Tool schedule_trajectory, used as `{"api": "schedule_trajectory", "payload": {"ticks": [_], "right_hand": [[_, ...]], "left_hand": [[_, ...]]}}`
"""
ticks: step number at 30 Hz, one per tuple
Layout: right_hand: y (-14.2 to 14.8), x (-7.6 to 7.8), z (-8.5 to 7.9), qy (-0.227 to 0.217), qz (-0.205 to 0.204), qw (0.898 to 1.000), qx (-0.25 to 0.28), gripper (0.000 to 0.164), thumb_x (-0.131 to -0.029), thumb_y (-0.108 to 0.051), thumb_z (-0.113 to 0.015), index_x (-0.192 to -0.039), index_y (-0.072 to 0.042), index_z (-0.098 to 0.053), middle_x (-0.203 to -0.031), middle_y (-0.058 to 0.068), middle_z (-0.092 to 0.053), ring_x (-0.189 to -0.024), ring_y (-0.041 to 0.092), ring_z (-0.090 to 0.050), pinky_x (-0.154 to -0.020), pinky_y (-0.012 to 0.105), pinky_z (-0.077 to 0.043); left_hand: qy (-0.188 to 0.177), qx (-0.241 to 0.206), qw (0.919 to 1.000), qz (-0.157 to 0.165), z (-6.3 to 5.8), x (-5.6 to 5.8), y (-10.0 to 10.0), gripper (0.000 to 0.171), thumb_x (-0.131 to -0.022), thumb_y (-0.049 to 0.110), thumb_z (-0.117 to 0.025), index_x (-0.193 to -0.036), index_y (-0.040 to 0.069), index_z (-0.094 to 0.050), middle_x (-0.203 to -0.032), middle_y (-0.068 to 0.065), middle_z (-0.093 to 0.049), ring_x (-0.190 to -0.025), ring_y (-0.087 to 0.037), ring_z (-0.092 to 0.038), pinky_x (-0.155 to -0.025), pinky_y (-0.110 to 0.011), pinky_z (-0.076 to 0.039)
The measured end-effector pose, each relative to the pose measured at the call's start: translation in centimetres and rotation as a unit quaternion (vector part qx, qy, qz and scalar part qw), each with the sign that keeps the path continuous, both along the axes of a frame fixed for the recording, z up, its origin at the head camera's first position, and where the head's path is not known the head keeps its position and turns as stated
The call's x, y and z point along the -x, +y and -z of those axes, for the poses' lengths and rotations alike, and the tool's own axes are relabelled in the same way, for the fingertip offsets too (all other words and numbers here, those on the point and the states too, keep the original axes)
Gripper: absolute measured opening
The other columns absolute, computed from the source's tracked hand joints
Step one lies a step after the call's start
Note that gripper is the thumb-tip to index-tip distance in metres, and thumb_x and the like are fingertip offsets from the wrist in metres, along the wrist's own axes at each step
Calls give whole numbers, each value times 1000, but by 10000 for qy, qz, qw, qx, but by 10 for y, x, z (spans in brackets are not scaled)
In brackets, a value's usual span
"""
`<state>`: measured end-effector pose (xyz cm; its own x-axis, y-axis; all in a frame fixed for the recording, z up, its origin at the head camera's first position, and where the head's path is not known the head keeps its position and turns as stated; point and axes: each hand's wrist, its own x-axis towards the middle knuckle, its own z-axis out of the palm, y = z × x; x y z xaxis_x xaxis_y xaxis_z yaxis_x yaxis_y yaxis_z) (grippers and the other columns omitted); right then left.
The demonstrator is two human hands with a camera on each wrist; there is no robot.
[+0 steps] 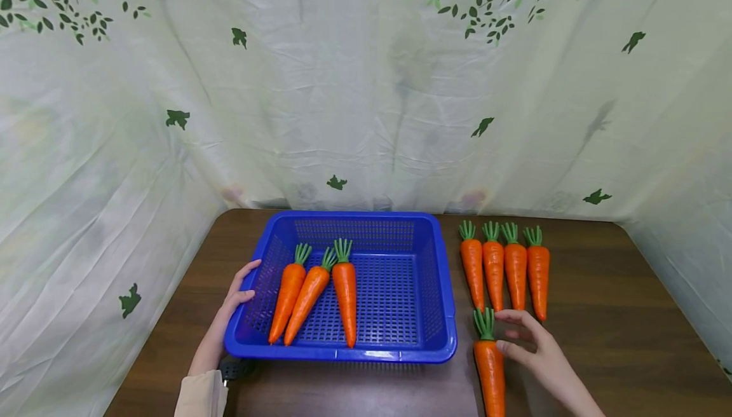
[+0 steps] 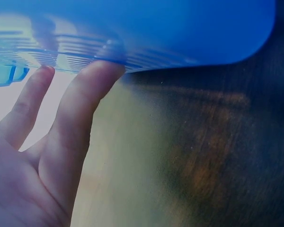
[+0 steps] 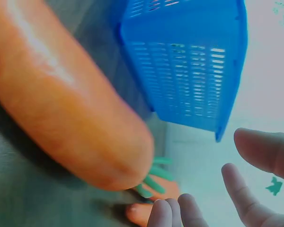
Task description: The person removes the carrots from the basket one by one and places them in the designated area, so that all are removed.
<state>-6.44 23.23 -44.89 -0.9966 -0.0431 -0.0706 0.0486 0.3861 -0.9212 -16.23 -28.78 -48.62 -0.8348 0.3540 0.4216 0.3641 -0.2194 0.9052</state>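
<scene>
The blue plastic basket (image 1: 394, 356) has slotted sides and floor, and three toy carrots (image 1: 345, 290) with green tops lie in its left half. My left hand (image 1: 231, 306) is at the basket's left side. In the left wrist view its thumb and a finger (image 2: 71, 123) touch the wall with extended tips. At the right, my right hand (image 1: 534, 347) hovers beside the green top of a single carrot (image 1: 489, 375) near the front. Its thumb and fingers (image 3: 265, 146) are spread, with nothing between them in the right wrist view.
Behind the single carrot, several more carrots (image 1: 515, 271) lie side by side to the basket's right, tops toward the back. Everything is on a brown wooden table (image 1: 617, 315). A pale curtain with leaf prints (image 1: 366, 118) hangs along the back and sides.
</scene>
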Motion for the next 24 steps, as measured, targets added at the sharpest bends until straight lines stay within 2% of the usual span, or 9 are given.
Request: {"api": "schedule_trajectory", "payload": {"ticks": [9, 18, 24], "right_hand": [[-5, 7, -16, -10, -119, 9998, 150, 43, -88, -6, -65, -128, 1, -50, -125, 19, -53, -101, 24, -55, -74, 29, -50], [-16, 16, -32, -268, -407, 9975, 507, 47, -91, -11, -63, -134, -1, -45, -131, 22, -49, -110, 35, -52, -77, 32, -51], [-25, 21, -41, -220, -618, 9955, 687, 47, -92, -16, -63, -134, -3, -46, -130, 18, -49, -109, 31, -52, -81, 38, -50]], "left_hand": [[126, -69, 9999, 60, 0, 2, 0, 77, -79, -10, -23, -139, 32, -47, -129, 13, -49, -110, -2, -50, -88, -15, -38], [254, -123, 9995, 148, 1, 4, 0, 79, -78, -12, -23, -141, 31, -46, -131, 13, -47, -111, -2, -48, -88, -14, -37], [338, -49, 9994, -15, 0, 3, 1, 79, -77, -12, -23, -139, 32, -47, -131, 14, -47, -110, -1, -48, -89, -14, -36]]}}
